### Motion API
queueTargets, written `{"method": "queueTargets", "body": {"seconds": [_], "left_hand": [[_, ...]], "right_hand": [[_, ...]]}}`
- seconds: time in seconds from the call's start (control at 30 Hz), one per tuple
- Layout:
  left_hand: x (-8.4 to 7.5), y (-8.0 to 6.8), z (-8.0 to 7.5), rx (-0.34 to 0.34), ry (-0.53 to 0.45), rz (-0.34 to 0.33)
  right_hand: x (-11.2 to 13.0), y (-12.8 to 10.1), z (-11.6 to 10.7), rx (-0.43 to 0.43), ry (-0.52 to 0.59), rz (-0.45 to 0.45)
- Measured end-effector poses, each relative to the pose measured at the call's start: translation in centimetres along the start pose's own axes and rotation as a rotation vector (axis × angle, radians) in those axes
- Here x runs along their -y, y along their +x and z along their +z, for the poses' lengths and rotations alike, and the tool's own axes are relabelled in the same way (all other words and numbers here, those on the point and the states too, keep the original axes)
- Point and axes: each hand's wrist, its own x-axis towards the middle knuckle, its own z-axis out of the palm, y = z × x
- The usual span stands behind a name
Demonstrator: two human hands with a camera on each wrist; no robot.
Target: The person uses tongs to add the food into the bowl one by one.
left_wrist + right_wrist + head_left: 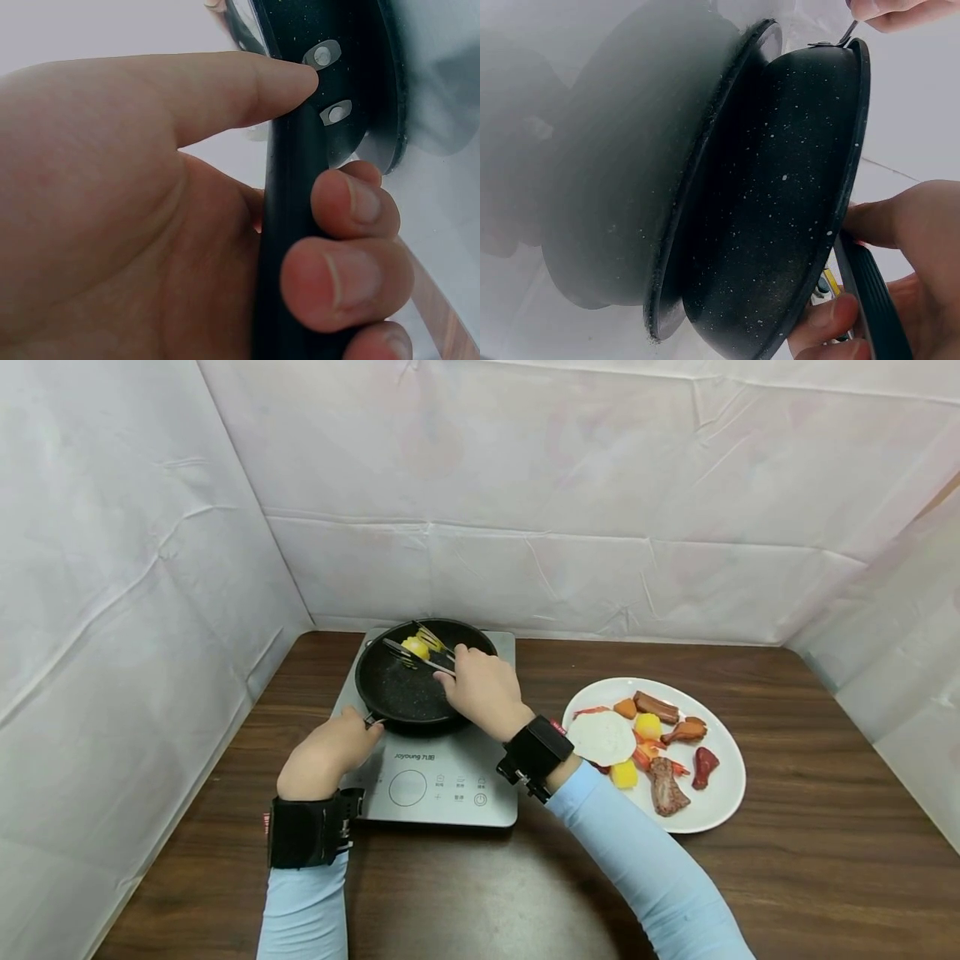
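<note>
My left hand (330, 756) grips the black handle (291, 225) of a frying pan (408, 693), fingers curled round it and the thumb lying along its top near two rivets. The pan sits on a silver induction cooker (450, 806). Over the pan, my right hand (486, 692) holds tongs (437, 665) with fork-like ends. A yellow food piece (415, 647) is between those ends, inside the pan. In the right wrist view the dark tongs handle (874, 300) lies between thumb and fingers, beside the pan's speckled outer wall.
To the right, a white oval plate (729, 760) bears several foods, among them a white round piece (602, 737), a drumstick (686, 730), a sausage (656, 706) and a meat piece (666, 789). White sheeting (525, 568) walls in the brown wooden table (795, 827).
</note>
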Motion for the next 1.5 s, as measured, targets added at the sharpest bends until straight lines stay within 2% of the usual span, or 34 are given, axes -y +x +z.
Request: {"method": "queueTargets", "body": {"seconds": [0.33, 0.83, 1.0, 1.5], "left_hand": [[0.4, 0.0, -0.4, 0.005, 0.000, 0.004], [0.6, 0.2, -0.3, -0.006, 0.001, -0.003], [0.7, 0.2, -0.2, 0.003, -0.010, -0.020], [0.8, 0.1, -0.4, -0.001, -0.008, -0.014]], "right_hand": [[-0.1, -0.6, -1.0, 0.050, 0.050, 0.021], [-0.3, -1.3, -0.9, -0.005, 0.129, 0.069], [-0.6, -1.9, -1.0, -0.001, 0.135, 0.089], [-2.0, -4.4, -2.3, 0.017, 0.137, 0.131]]}}
